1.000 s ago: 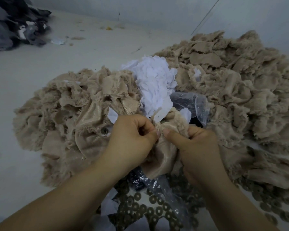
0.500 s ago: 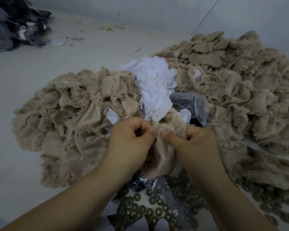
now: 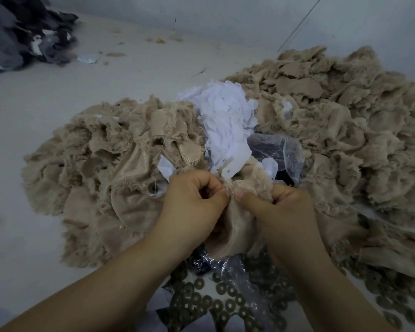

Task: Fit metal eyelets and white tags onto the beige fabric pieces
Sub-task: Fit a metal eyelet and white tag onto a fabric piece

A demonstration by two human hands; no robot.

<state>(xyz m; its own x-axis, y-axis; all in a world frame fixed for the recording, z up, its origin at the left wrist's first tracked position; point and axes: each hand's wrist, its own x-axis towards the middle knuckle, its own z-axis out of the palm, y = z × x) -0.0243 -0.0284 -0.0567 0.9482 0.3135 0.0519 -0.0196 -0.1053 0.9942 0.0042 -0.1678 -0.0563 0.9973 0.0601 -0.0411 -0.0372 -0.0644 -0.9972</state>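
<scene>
Beige fabric pieces lie in two big frayed heaps on the pale work surface: the larger heap runs along the right edge toward the far right corner, and a second heap spreads over the middle, left of the hands. Dark grey fabric scraps are piled in the far left corner, well apart from the beige heaps. White tags sit in a loose mound between the two beige heaps, just beyond the hands. A clear plastic bag lies crumpled beside the tags, to their right. Metal eyelets, flat dark rings, are scattered along the near edge under the forearms, and more trail off toward the near right corner.

One beige piece hangs between the two hands above the eyelets. The left hand is curled into a fist, its thumb and forefinger pinching the top edge of that piece. The right hand is curled too, its thumb pressed against the same gathered edge just beside the left thumb, fingers wrapped round the fuzzy side of the cloth. A single white tag sticks up just beyond the pinched edge; whether it is attached cannot be told.
</scene>
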